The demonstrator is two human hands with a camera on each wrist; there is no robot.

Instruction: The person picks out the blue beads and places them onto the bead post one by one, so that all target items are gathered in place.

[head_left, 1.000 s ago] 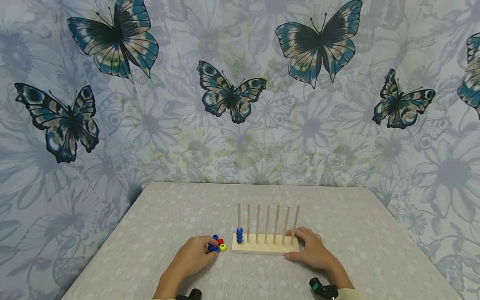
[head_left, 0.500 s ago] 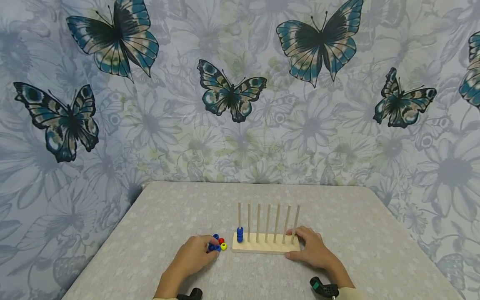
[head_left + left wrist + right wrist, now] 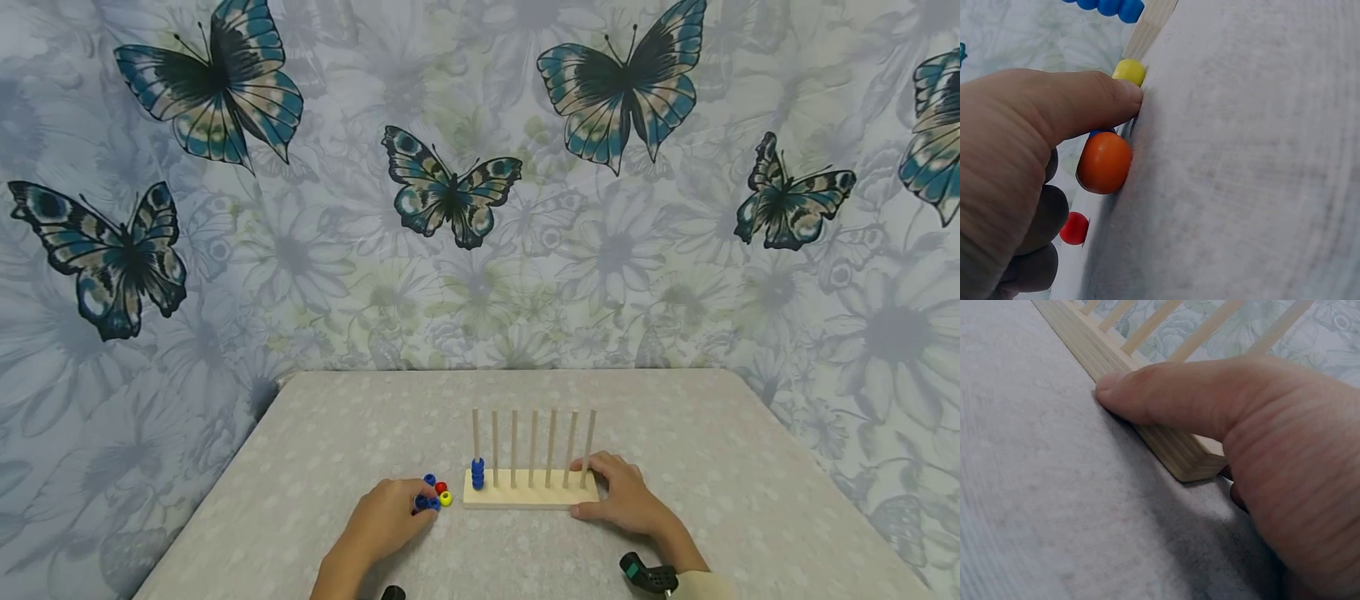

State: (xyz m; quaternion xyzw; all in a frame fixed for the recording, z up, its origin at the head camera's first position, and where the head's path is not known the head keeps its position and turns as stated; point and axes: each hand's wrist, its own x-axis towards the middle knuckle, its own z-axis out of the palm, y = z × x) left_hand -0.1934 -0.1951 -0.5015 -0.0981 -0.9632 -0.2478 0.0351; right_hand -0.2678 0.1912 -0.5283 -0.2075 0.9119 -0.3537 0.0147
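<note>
Right hand (image 3: 624,500) is still gripping peg rack (image 3: 528,492) by its right end, left hand (image 3: 384,518) is lingering at loose beads (image 3: 441,488) left of it, pinch unclear, blue stack (image 3: 477,474) not growing

The head view has tilted slightly, shifting the butterflies (image 3: 452,198) left.

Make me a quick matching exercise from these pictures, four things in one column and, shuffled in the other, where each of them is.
Things:
1. Left hand
2. Stacked blue beads
3. Right hand
4. Butterflies

Places:
A. On the wall
B. At the right end of the wooden rack
C. By the loose beads
D. On the leftmost peg

Right pairs: 1-C, 2-D, 3-B, 4-A
</note>
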